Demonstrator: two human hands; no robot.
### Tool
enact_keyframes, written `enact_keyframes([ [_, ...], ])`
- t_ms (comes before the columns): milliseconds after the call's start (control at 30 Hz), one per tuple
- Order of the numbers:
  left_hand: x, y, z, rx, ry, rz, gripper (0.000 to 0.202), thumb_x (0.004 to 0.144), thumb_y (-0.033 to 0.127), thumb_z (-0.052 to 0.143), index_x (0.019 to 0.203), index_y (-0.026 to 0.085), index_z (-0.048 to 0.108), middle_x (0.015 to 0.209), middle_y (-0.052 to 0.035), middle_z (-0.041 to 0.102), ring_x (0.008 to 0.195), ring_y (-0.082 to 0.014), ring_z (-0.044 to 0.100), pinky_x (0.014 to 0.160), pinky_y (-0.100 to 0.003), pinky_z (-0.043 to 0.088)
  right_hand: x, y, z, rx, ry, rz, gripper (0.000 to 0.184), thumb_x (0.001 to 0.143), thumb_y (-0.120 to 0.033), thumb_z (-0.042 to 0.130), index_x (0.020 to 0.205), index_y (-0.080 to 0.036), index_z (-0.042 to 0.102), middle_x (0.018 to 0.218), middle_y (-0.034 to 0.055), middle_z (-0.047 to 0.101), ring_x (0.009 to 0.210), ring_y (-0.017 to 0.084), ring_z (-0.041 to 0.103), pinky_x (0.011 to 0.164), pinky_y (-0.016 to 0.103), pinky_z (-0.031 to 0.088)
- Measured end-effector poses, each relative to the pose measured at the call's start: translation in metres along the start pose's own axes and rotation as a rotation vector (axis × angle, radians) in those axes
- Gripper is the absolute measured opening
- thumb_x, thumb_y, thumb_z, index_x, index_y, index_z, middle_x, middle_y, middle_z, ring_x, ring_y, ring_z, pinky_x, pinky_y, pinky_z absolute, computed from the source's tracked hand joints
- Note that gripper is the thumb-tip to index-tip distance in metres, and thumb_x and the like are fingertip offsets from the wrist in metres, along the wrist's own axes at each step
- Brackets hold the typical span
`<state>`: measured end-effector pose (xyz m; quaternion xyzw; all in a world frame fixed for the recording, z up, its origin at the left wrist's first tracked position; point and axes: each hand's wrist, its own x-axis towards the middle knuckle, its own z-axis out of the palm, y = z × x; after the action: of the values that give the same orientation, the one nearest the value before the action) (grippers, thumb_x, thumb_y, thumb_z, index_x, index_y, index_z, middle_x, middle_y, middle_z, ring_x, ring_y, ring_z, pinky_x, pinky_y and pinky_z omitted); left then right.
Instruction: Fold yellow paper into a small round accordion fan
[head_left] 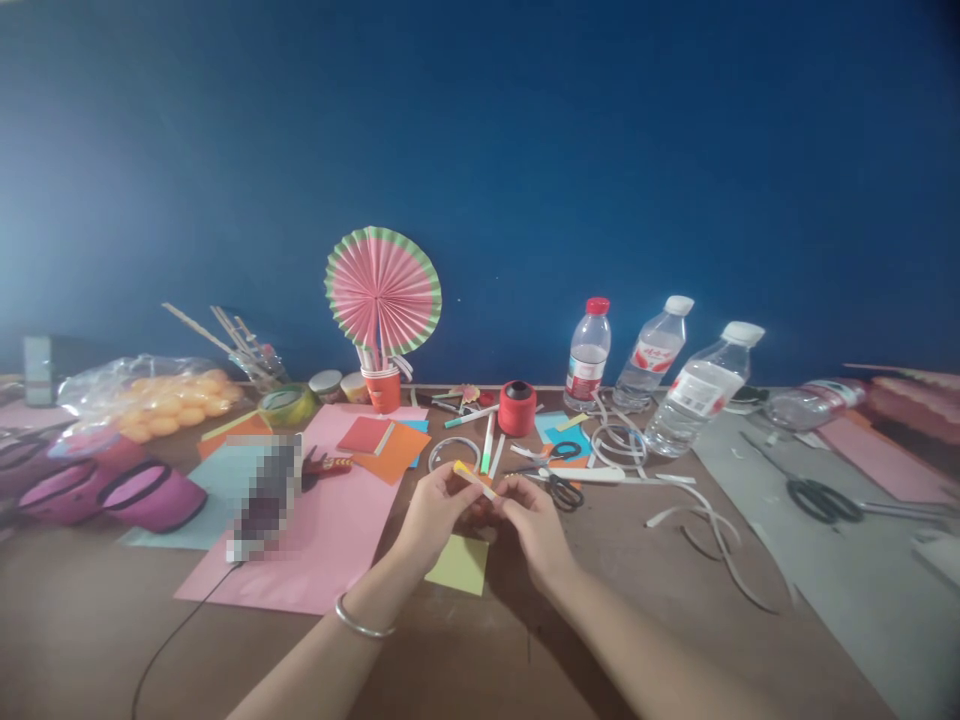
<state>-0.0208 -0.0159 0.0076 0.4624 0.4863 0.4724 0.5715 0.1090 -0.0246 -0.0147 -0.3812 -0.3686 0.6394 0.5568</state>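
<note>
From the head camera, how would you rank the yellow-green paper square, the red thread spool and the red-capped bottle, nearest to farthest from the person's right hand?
1. Yellow-green paper square: on the table just below and left of the right hand.
2. Red thread spool: farther back, almost straight behind the hand.
3. Red-capped bottle: farthest, standing by the blue wall, back right.

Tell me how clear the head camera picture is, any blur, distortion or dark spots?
Head view: dim, soft overall; wide-angle lens bends the table edge and darkens corners; a pixelated patch hides something on the pink sheet; the folded strip between both hands is slightly blurred.
</note>
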Motion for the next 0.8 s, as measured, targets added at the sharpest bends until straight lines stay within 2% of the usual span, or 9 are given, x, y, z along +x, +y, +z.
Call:
enact_keyframes([
  [167,0.0006,0.0001,-0.0009,-0.001,0.014,-0.034,0.023,0.065,0.031,0.064,0.080,0.015,0.056,0.062,-0.0015,0.062,0.058,-0.0160,0.061,0.054,-0.028,0.050,-0.0003,-0.0030,-0.0004,-0.075,0.013,-0.010,0.009,0.063,-0.024,0.059,0.065,-0.017,0.053,0.059,-0.0022,0.057,0.056,0.012,0.052,0.057,0.023,0.040],
  [367,-0.0011,0.0037,0.0006,-0.047,0.038,-0.041,0.025,0.062,0.028,0.067,0.080,0.016,0.054,0.066,-0.0023,0.065,0.058,-0.0166,0.062,0.054,-0.029,0.052,0.0000,-0.0053,-0.0009,-0.087,0.043,-0.034,0.004,0.064,-0.019,0.057,0.062,-0.016,0.055,0.053,-0.0044,0.051,0.052,0.009,0.046,0.054,0.021,0.036],
  [500,-0.0021,0.0026,0.0015,0.004,0.045,-0.011,0.023,0.062,0.028,0.067,0.078,0.017,0.054,0.065,-0.0015,0.066,0.055,-0.0167,0.062,0.052,-0.029,0.052,-0.0022,-0.0057,0.0013,-0.063,0.025,-0.070,0.008,0.067,-0.023,0.056,0.074,-0.017,0.057,0.060,-0.0035,0.055,0.055,0.010,0.049,0.055,0.021,0.038],
  [600,-0.0018,-0.0012,0.0013,0.042,0.061,0.019,0.022,0.062,0.027,0.067,0.076,0.016,0.055,0.067,-0.0011,0.065,0.056,-0.0158,0.062,0.050,-0.025,0.050,-0.0045,-0.0044,0.0022,-0.175,-0.007,-0.107,0.016,0.068,-0.030,0.060,0.077,-0.016,0.058,0.066,0.0002,0.059,0.061,0.013,0.053,0.057,0.024,0.041],
  [700,-0.0013,-0.0024,0.0005,0.023,0.051,0.012,0.020,0.061,0.027,0.067,0.074,0.015,0.057,0.065,-0.0011,0.064,0.055,-0.0137,0.060,0.051,-0.023,0.049,-0.0050,-0.0024,0.0002,-0.352,0.030,-0.139,0.019,0.070,-0.033,0.058,0.066,-0.015,0.058,0.058,0.0004,0.058,0.056,0.013,0.052,0.055,0.024,0.040],
  [800,-0.0004,-0.0001,-0.0017,-0.073,0.015,0.002,0.019,0.065,0.029,0.065,0.071,0.013,0.057,0.065,-0.0027,0.064,0.060,-0.0130,0.061,0.057,-0.022,0.049,-0.0032,-0.0010,-0.0032,-0.384,0.037,-0.159,0.019,0.072,-0.032,0.055,0.065,-0.015,0.058,0.055,-0.0007,0.056,0.055,0.012,0.050,0.053,0.022,0.038],
])
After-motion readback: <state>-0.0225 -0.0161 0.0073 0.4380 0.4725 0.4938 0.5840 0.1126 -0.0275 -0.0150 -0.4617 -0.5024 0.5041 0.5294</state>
